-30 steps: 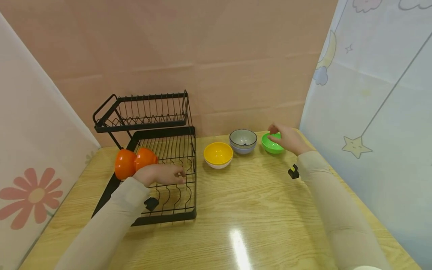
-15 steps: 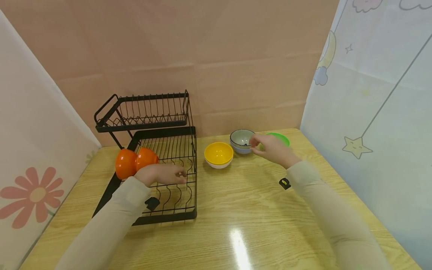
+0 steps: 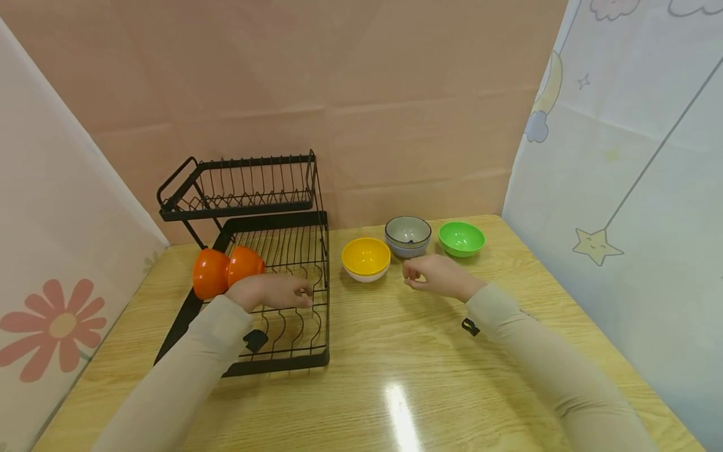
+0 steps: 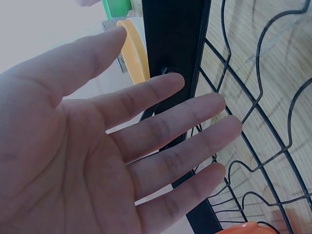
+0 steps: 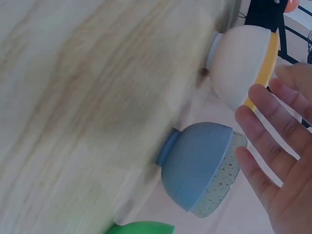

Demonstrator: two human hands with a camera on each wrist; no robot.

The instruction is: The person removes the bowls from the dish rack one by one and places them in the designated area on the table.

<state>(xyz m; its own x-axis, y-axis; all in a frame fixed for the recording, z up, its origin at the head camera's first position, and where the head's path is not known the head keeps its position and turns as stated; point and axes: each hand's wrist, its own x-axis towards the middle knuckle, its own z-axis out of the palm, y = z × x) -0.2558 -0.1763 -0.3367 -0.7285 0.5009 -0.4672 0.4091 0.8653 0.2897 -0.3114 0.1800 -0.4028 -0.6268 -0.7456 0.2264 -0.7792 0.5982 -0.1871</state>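
Observation:
My left hand (image 3: 271, 291) hovers over the lower tier of a black dish rack (image 3: 324, 326), its fingers loosely extended around nothing. Beside that wrist, two orange bowls (image 3: 210, 275) stand on their sides in the rack. My right hand (image 3: 437, 276) is over the table, in front of the stacked bowls, and holds nothing. To its left sits a yellow bowl (image 3: 366, 256) nested in a white one (image 5: 239, 63). Behind it a grey speckled bowl (image 3: 408, 231) rests in a blue bowl (image 5: 195, 161). A green bowl (image 3: 462, 239) stands at the right.
The rack's raised upper tier (image 3: 243, 188) stands at the back left, with wire slots and a side handle. A wooden table (image 3: 390, 351) lies under everything. Hanging cloths (image 3: 395, 125) close off the back and both sides.
My right hand has moved left and toward me, from over the green bowl to in front of the stacked bowls. The green bowl shows fully again. My left hand has stayed put.

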